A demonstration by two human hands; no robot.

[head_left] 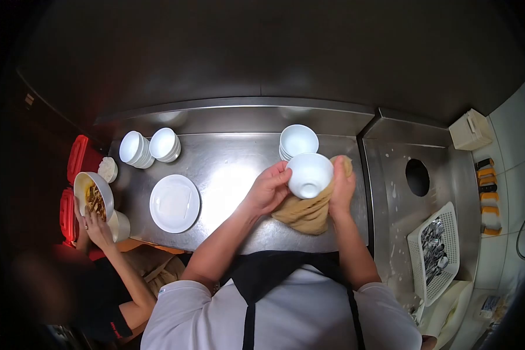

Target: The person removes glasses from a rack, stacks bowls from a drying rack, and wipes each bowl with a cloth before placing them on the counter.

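Between my two hands a white bowl (310, 169) is held tilted, its foot facing me. My left hand (269, 189) grips its left rim, thumb on the outside. With my right hand (343, 189) I clasp a tan cloth (309, 214), which lies against the bowl's right side and hangs below it. Just behind, a stack of white bowls (299, 139) stands on the steel counter (233, 157), partly hidden by the held one.
Left on the counter are two bowl stacks (133, 147) and white plates (175, 203). A co-worker's hand (99, 230) reaches into a bowl of food (97, 198). To the right, a white basket of cutlery (434, 251) sits by a round opening (417, 177) in the steel surface.
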